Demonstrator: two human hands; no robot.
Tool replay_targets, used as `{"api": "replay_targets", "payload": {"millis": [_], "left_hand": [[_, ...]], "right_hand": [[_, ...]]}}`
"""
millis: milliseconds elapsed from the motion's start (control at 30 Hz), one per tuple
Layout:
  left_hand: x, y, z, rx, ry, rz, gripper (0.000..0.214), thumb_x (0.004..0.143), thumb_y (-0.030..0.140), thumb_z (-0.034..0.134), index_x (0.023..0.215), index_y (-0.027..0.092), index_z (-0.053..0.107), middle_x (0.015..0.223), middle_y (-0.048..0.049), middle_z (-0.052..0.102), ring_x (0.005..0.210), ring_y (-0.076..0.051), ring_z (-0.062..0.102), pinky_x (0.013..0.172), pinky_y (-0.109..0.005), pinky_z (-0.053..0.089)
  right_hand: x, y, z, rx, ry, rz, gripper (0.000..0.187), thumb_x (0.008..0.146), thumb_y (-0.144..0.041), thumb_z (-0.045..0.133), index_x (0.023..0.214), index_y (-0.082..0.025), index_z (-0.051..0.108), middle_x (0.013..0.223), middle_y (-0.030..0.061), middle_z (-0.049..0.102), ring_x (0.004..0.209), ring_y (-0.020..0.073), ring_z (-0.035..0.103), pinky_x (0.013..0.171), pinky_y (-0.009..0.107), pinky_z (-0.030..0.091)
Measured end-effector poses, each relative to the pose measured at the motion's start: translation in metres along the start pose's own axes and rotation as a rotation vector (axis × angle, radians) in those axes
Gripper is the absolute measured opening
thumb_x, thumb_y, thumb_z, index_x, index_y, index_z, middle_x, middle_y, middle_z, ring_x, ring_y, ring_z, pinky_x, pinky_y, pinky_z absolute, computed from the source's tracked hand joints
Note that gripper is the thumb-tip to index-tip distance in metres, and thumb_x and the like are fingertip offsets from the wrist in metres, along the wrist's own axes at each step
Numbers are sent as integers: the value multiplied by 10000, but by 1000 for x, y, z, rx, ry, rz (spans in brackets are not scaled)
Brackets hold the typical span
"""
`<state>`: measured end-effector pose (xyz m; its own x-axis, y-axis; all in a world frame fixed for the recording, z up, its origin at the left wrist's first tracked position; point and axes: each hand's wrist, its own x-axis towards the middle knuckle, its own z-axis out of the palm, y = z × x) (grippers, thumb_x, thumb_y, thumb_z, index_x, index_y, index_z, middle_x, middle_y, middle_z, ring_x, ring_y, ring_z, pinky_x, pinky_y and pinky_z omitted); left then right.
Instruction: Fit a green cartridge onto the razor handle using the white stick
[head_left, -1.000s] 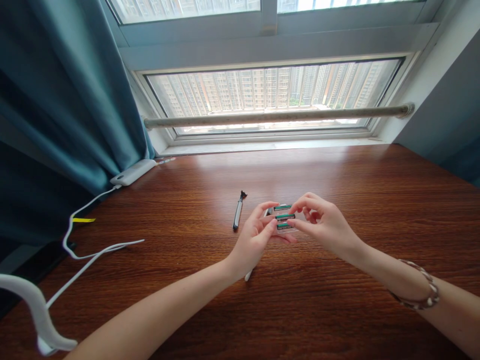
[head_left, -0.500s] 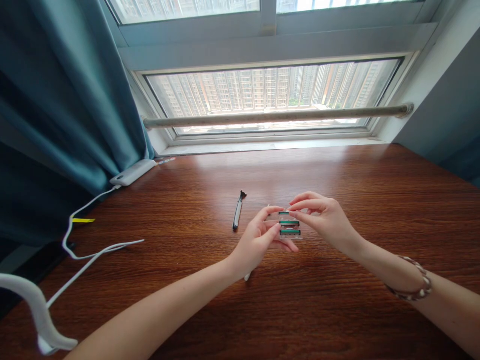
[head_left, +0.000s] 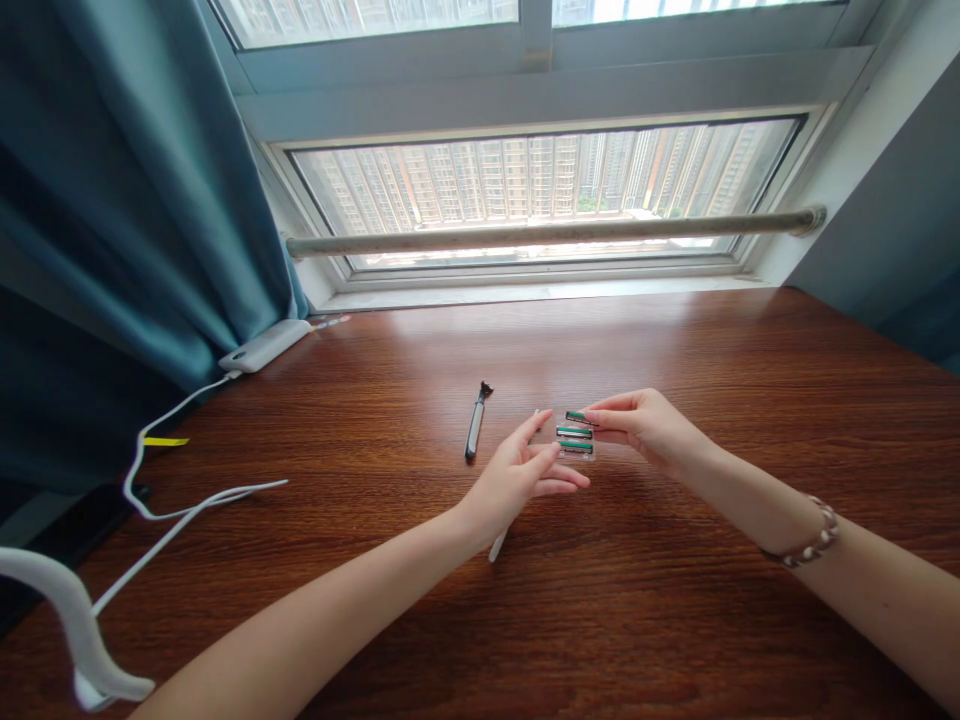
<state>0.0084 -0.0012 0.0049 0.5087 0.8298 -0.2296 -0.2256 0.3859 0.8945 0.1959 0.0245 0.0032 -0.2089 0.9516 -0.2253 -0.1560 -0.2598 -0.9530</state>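
A clear plastic case [head_left: 589, 458] holds green-and-black razor cartridges in rows. My left hand [head_left: 517, 470] has the case at its left side, thumb by the edge and lower fingers along the near side; its index finger is stretched out, off the case. My right hand [head_left: 645, 425] pinches a razor cartridge [head_left: 576, 416] between thumb and fingertips, tilted at the far end of the case. Two other cartridges [head_left: 574, 433] stay level in their slots. Beyond my left hand lies a grey-and-black razor handle [head_left: 475, 430]. Partly hidden under that hand is a thin white stick-like thing [head_left: 498, 545].
The brown wooden table [head_left: 360, 580] reaches to the window sill. A white power bank-like device [head_left: 266, 346] with a white cable [head_left: 169, 512] lies by the blue curtain [head_left: 150, 180]. A curved white stand [head_left: 71, 610] rises at the near left, and a yellow strip [head_left: 166, 441] lies near the cable.
My right hand has lifted the far cartridge so it now tilts out of line. The case sits slightly farther away and left. My left index finger has come off the case's top edge.
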Motion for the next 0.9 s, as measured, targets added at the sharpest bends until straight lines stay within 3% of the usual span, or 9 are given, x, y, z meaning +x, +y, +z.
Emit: {"api": "replay_targets", "payload": {"millis": [100,233,467,900], "left_hand": [[-1,-1,1,24,42,-47,632,775,248,573,1303,151,239,1199,-203,474,821,-198,623,830,-385,452],[-3,-3,3,77,50,-43,554,773,251,571,1256,161,316,1294,-189,369,878,-205,605,871,-402,435],[-3,-7,1,229,-20,-5,390,772,317,557,1114,160,457,1213,-151,440,877,-205,595,827,-394,455],[-1,-12,-1,384,-111,10,292,781,311,536,1015,136,512,1073,-127,526,883,-199,586,797,-357,465]], "right_hand": [[14,6,-15,-53,64,-15,301,564,-286,750,767,-74,684,791,121,676,788,204,632,805,320,497],[30,10,-34,-160,144,3,361,527,-331,763,772,-80,680,776,129,675,734,204,635,737,314,515],[42,10,-57,-274,216,-52,354,510,-350,758,739,-94,675,713,88,671,658,160,608,680,283,492],[55,13,-87,-441,365,-269,333,545,-384,714,738,-115,679,695,52,654,636,136,548,666,277,411]]}}
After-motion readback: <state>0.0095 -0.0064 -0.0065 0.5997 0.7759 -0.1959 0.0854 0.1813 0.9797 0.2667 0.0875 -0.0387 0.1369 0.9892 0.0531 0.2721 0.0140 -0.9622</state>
